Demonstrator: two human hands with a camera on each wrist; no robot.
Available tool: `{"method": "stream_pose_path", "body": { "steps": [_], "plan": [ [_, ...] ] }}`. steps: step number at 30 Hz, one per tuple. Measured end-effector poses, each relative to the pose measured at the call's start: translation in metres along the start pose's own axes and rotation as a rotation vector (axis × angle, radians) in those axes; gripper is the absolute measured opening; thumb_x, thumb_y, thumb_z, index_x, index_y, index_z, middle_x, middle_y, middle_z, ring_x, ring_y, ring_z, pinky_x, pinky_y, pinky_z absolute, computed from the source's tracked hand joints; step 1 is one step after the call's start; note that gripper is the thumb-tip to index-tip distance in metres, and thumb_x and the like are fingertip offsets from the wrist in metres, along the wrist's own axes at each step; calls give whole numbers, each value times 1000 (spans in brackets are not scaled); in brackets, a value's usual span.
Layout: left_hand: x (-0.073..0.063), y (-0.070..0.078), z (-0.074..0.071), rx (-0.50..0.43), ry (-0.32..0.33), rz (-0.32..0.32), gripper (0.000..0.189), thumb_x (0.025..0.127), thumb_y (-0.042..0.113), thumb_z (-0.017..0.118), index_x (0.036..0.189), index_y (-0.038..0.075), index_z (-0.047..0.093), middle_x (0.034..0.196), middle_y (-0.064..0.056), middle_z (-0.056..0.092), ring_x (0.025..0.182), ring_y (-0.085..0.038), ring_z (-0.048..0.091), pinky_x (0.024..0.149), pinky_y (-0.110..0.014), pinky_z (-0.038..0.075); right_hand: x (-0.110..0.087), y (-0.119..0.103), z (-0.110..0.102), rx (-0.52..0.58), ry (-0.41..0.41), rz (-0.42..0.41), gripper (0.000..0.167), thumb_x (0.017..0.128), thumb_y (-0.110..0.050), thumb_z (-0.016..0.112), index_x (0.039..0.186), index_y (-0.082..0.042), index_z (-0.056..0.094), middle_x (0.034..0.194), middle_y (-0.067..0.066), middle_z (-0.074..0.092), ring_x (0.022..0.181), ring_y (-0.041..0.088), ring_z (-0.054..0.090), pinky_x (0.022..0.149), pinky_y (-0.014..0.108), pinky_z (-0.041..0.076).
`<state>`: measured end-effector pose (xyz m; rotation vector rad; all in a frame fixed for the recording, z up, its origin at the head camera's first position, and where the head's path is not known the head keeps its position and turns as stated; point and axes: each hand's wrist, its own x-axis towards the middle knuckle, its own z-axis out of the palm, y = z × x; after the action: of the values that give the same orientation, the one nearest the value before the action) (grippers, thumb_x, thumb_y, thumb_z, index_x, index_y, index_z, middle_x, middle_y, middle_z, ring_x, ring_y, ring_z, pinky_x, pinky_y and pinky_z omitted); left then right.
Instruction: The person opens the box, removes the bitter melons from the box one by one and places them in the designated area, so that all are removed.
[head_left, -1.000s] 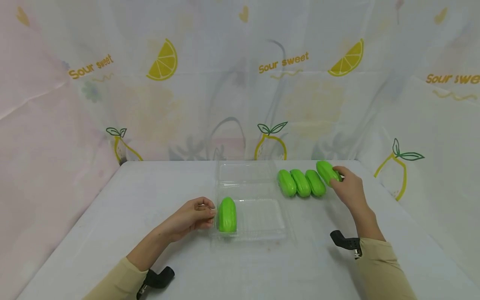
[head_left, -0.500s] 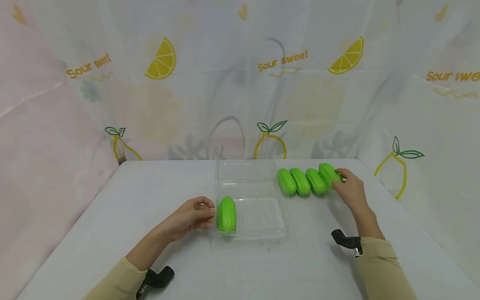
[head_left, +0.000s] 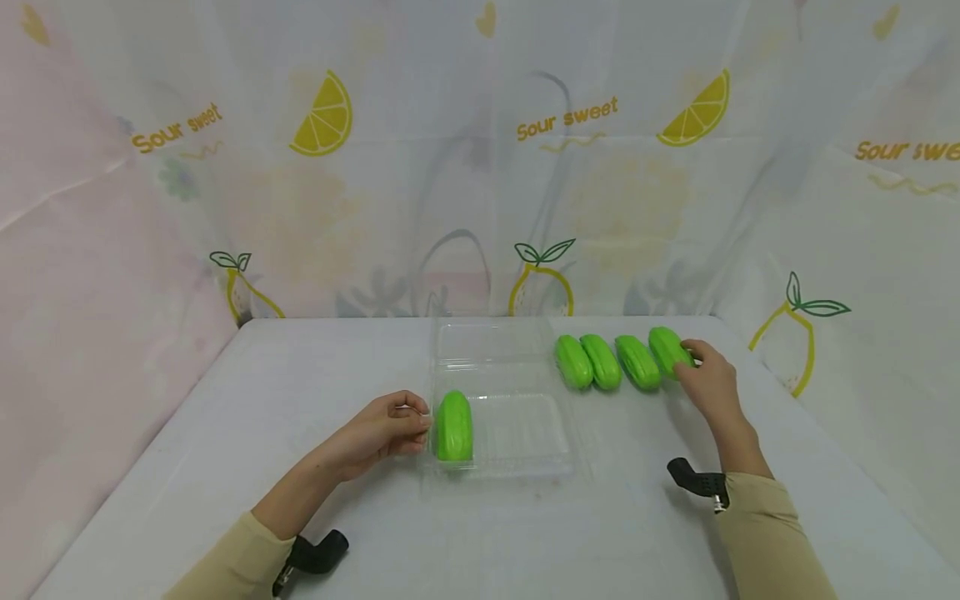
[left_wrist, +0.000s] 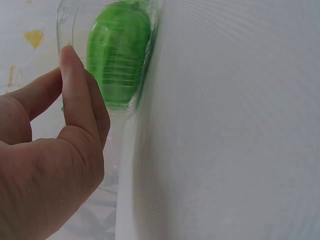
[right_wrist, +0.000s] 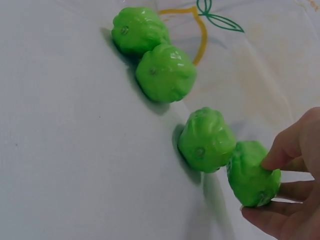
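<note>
My left hand [head_left: 382,435] pinches the left rim of a clear plastic clamshell box [head_left: 525,433], its lid folded back flat. Inside the box, along its left wall, lies one bright green, ridged cucumber [head_left: 454,427]. In the left wrist view, thumb and fingers [left_wrist: 75,90] meet at the rim beside that cucumber. At the back right, my right hand [head_left: 708,379] grips another green cucumber [right_wrist: 252,172] between thumb and fingers. Just left of it is a third cucumber [head_left: 638,362], close against the held one in the right wrist view.
Two more cucumbers [head_left: 587,362] lie side by side right of the open lid [head_left: 493,340], a gap away from the other pair. White cloth covers the table [head_left: 480,542]. A printed curtain [head_left: 450,208] hangs behind and along both sides.
My right hand has shifted right with its cucumber. The cucumber beside it has also moved right, opening a gap from the two on the left. My left hand stays at the box rim.
</note>
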<state>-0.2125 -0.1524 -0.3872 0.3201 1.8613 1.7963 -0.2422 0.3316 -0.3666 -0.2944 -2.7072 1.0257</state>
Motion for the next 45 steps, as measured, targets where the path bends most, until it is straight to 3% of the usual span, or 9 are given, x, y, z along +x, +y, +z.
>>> {"method": "stream_pose_path", "body": {
  "steps": [10, 27, 38, 45],
  "plan": [
    [-1, 0, 1, -3, -1, -5, 27, 98, 16, 63, 113, 2, 46, 86, -1, 59, 74, -6, 62, 68, -16, 58, 3, 13, 5, -24, -95, -4, 55, 92, -9, 44, 144, 6, 40, 147, 36, 40, 129, 52, 44, 100, 61, 45],
    [-1, 0, 0, 0, 4, -8, 28, 97, 17, 64, 113, 2, 46, 86, -1, 60, 74, -6, 62, 68, -16, 58, 4, 15, 10, -34, -145, -15, 58, 94, -13, 48, 149, 3, 35, 150, 35, 35, 129, 54, 45, 101, 61, 45],
    [-1, 2, 0, -10, -3, -10, 25, 98, 15, 62, 113, 2, 46, 85, 0, 60, 73, -5, 62, 68, -16, 58, 4, 14, 10, -53, -122, 4, 60, 93, -17, 50, 148, 3, 36, 149, 34, 37, 130, 52, 45, 100, 60, 47],
    [-1, 2, 0, -7, 6, -17, 26, 98, 16, 63, 113, 3, 46, 85, 0, 60, 74, -5, 62, 67, -16, 58, 4, 7, 7, -85, -76, -32, 59, 94, -16, 50, 147, 6, 36, 148, 36, 38, 132, 54, 41, 102, 64, 44]
  ]
}}
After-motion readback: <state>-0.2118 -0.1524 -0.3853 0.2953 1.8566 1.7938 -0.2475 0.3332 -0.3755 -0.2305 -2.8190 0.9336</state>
